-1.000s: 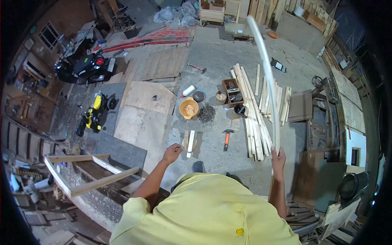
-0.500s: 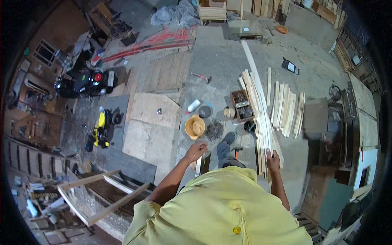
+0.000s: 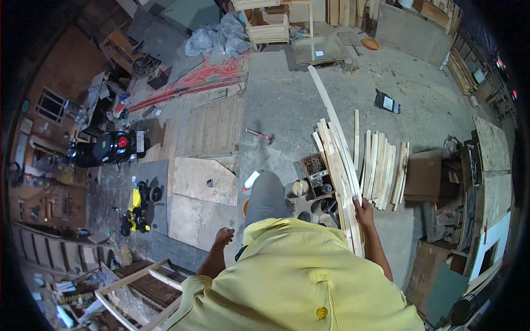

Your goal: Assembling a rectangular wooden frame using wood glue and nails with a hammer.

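Note:
Low on the right, my right hand [image 3: 363,213] is closed round the near end of a long pale wooden strip [image 3: 333,118], which reaches forward over a stack of wooden strips [image 3: 333,154]. My left hand [image 3: 224,236] hangs at my left side, apart from any surface, its fingers curled in. Whatever it may hold is too small to make out. My grey-trousered knee [image 3: 267,194] is raised in front of me and covers most of an orange bowl [image 3: 245,208]. Beside the stack is a compartmented box [image 3: 316,164] of nails and small hardware.
A hammer [image 3: 259,135] lies on the concrete ahead. More short strips [image 3: 378,168] are spread at the right, with a black case [image 3: 387,102] beyond. Plywood sheets [image 3: 204,182] cover the floor at left, near a motorcycle [image 3: 105,149] and a wooden frame [image 3: 130,281].
My leg has lifted and now hides the bowl and the nail pile. My left hand has drawn back and left, away from them. The right hand keeps its hold on the strip.

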`<state>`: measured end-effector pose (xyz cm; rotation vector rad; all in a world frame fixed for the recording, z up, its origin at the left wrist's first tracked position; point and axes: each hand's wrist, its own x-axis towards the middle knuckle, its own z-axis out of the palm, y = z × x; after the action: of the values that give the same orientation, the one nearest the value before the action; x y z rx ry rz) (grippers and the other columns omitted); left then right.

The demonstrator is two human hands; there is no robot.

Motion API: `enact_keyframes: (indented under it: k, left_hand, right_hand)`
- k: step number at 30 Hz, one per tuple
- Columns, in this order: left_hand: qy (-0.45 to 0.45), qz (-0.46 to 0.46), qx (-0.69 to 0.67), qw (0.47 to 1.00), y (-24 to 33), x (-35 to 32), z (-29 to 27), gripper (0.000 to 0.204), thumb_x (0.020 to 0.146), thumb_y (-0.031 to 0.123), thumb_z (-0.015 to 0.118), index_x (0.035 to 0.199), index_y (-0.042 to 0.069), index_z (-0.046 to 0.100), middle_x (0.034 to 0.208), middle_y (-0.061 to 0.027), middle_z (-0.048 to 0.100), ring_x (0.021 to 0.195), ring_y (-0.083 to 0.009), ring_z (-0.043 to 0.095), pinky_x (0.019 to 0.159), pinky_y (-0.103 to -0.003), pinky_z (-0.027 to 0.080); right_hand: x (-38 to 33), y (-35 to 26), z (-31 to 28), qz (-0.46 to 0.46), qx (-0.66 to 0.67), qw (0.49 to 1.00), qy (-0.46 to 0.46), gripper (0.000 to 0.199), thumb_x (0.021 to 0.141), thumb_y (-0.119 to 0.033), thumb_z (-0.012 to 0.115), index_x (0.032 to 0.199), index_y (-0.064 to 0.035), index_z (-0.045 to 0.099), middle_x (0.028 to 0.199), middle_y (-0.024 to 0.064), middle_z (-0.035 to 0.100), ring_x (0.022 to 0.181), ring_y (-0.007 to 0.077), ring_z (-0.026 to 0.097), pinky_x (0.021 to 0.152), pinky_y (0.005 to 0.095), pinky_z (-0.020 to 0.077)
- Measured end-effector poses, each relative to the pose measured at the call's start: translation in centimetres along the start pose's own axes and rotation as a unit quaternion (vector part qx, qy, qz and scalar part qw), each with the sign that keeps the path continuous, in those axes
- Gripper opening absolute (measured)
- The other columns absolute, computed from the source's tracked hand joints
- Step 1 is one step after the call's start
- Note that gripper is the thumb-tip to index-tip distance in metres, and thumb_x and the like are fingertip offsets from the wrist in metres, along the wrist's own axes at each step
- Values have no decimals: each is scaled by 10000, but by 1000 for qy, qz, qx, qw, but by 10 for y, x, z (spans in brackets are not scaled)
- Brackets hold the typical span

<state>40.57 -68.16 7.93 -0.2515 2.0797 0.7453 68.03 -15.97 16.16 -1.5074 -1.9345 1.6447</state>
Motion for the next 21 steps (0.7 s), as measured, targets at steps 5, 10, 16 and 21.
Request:
enact_keyframes:
  k: [5,10,16,21]
  left_hand:
    - [-81,128,60,987,124,73,13,322,818,353,574,852,37,627,725,-52,622,600,-161,587,538,-296,470]
    - [-77,174,49,980,262,183,-8,322,826,318,584,886,8,642,716,-78,629,631,-153,590,592,-309,468]
    - [-64,189,10,980,413,272,-93,315,850,292,580,930,-10,618,754,-75,629,644,-157,605,580,-299,474]
    - [-45,296,-93,950,496,301,-156,248,872,233,573,960,2,592,759,-54,607,625,-126,577,531,-266,459]
  right_hand:
    - [76,-62,31,14,1,1000,-26,372,856,-413,622,722,-88,499,532,-33,414,407,74,357,380,250,283]
    - [176,-131,77,34,-10,998,-49,452,838,-446,626,797,-12,508,611,41,469,563,125,435,502,300,381]
    - [292,-218,134,18,-131,991,-15,682,839,-574,520,1142,36,475,934,273,608,917,374,604,762,414,458]
    - [349,-279,156,19,-153,988,3,701,807,-570,561,1137,44,486,920,253,616,882,362,608,745,407,458]
